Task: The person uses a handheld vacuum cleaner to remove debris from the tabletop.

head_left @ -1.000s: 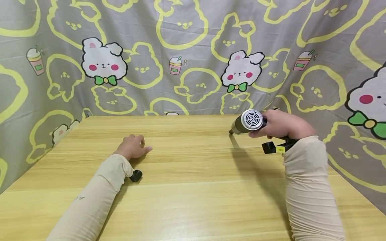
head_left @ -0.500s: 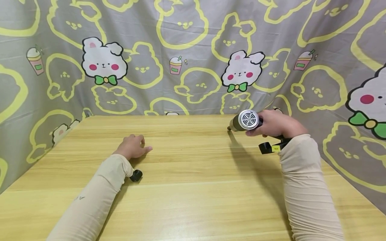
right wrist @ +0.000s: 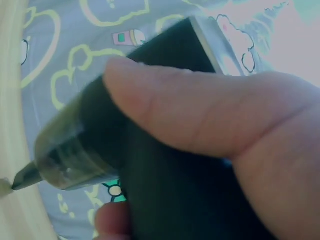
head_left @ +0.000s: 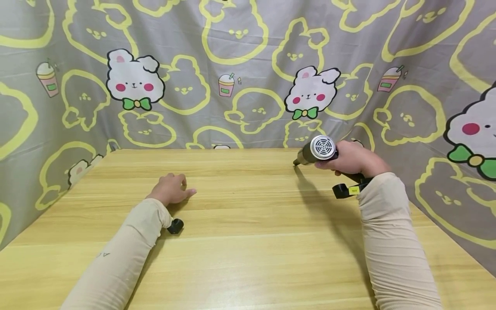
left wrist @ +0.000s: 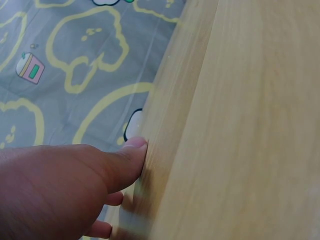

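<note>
My right hand point(head_left: 354, 158) grips the handle of a black handheld vacuum cleaner point(head_left: 307, 155) at the right back of the table. Its silver round vent faces me, and its narrow nozzle point(right wrist: 27, 176) points down and away, with the tip at the tabletop. In the right wrist view, the thumb point(right wrist: 165, 100) lies along the vacuum's body, behind a see-through front cup point(right wrist: 72, 160). My left hand point(head_left: 169, 189) rests on the wooden table point(head_left: 240, 258) at left, fingers loosely bent and holding nothing. Its thumb point(left wrist: 122, 162) touches the wood in the left wrist view.
A grey curtain point(head_left: 248, 51) printed with yellow outlines and white rabbits hangs along the table's back and sides. A black wrist device point(head_left: 175, 226) pokes out by the left sleeve, another point(head_left: 342, 190) by the right.
My right hand has shifted slightly left with the vacuum, whose rear has then lifted and tilted a little. The nozzle tip has moved slightly toward the back. My left hand stays in place.
</note>
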Demonstrator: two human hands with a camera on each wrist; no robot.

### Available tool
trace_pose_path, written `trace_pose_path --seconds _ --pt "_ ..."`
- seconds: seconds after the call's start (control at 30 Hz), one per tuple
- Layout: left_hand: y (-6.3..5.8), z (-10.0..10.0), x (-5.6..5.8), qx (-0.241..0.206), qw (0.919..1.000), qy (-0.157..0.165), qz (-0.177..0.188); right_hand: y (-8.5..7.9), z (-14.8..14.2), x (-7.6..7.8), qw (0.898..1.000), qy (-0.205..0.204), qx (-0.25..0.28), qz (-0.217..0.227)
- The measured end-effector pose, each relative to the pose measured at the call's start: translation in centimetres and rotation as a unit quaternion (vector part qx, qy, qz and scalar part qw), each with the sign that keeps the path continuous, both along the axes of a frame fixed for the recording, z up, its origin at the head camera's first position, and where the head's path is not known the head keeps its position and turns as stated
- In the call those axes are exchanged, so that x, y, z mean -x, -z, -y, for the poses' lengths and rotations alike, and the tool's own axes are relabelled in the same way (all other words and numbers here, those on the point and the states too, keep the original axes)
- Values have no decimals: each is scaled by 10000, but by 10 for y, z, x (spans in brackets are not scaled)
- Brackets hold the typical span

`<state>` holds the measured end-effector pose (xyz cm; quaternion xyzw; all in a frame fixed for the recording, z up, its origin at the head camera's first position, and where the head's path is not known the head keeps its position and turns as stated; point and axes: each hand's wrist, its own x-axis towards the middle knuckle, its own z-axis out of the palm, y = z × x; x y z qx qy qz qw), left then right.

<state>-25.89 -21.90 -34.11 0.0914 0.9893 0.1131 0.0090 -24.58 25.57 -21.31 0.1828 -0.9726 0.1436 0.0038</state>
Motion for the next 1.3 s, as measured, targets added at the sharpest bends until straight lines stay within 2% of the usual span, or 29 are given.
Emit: trace_pose_path --seconds 0.27,0.57,0.73,0.97,1.3 --pt "-1 0 -1 9 10000 14 -20 5 -8 6 9985 195 506 27" --pt "-3 -1 -2 -9 10000 15 -48 -7 -8 -6 9995 -72 286 149" --pt "-2 -1 -2 -44 10000 -2 3 -5 -4 -5 9991 -225 332 100" --pt "0 -1 -1 -15 10000 -5 -3 -2 -5 -4 9989 -163 414 113" --pt "1 1 0 3 10000 -11 -30 -4 -2 -4 9996 -269 61 -97"
